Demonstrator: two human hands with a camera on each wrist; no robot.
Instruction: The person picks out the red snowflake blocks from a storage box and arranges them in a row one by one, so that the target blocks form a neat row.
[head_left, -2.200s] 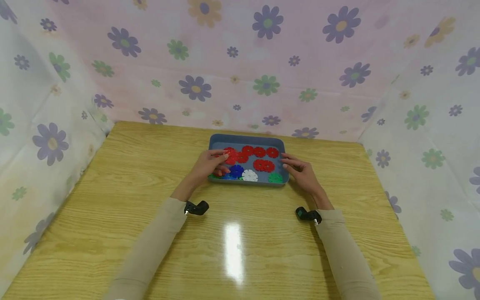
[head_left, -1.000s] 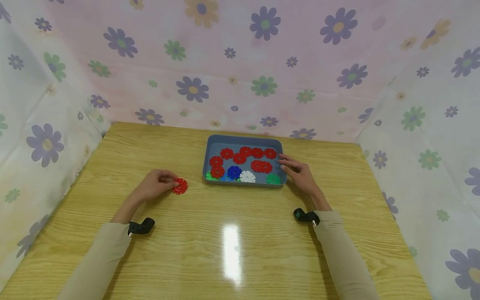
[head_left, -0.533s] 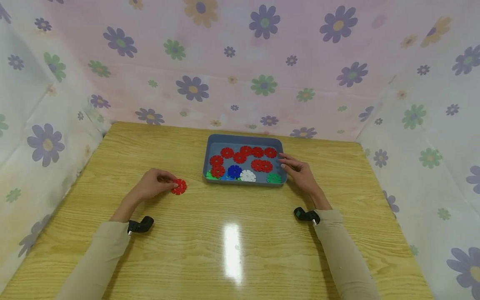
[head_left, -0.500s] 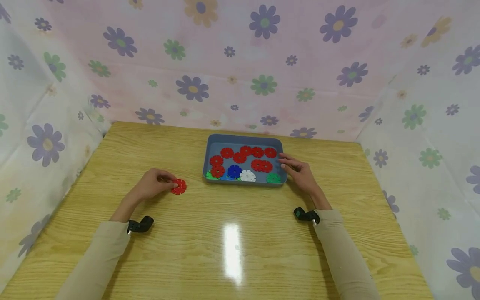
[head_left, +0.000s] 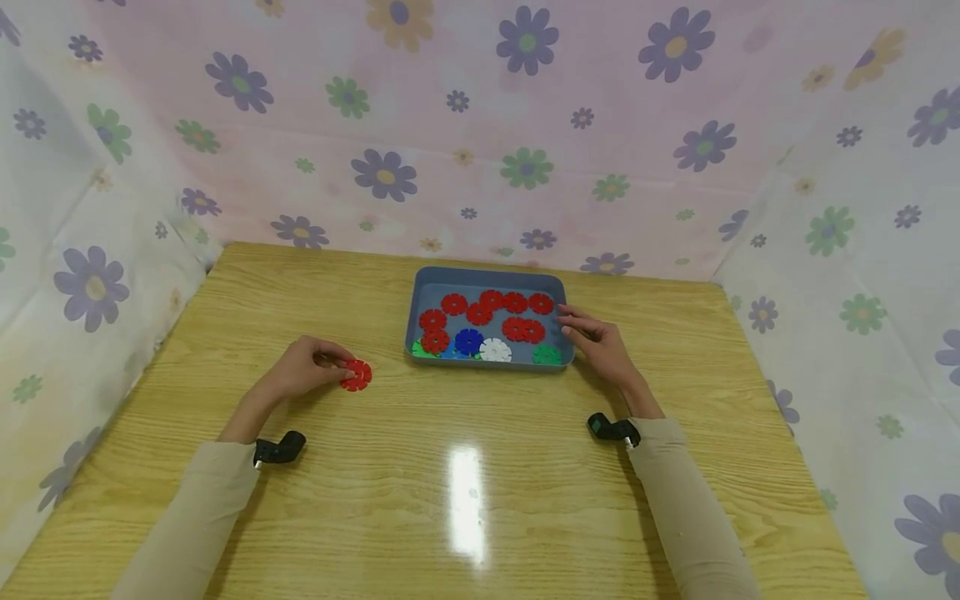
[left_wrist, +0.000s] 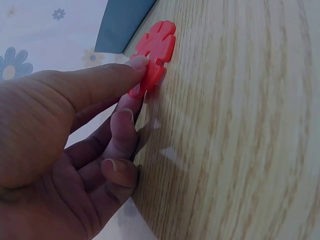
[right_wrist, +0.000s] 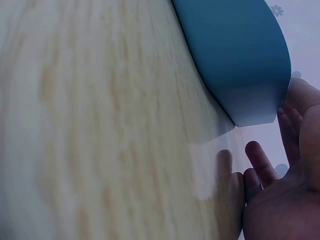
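Note:
My left hand [head_left: 305, 367] pinches a red notched plastic disc [head_left: 357, 376], a snowflake-type building piece, between thumb and fingers, left of the blue-grey tray [head_left: 487, 278]. In the left wrist view the red disc [left_wrist: 159, 46] tilts close over the wood, with the thumb on its face and the other fingers curled below. My right hand [head_left: 606, 350] rests its relaxed fingertips at the tray's right rim. The right wrist view shows the thumb against the edge of the tray [right_wrist: 240, 55]. Inside the tray lie several red discs [head_left: 454, 304], a blue disc [head_left: 469, 342] and a white disc [head_left: 496, 350].
Green discs [head_left: 547, 355] lie in the tray's front corners, partly hidden at the left. The wooden table [head_left: 375, 500] carries a bright light reflection in front. Flower-printed cloth [head_left: 480, 125] rises behind the table and along both sides.
My left hand has left the tray, moving left and towards me with one red disc; over the last second it has stayed nearly still. My right hand keeps its place at the rim.

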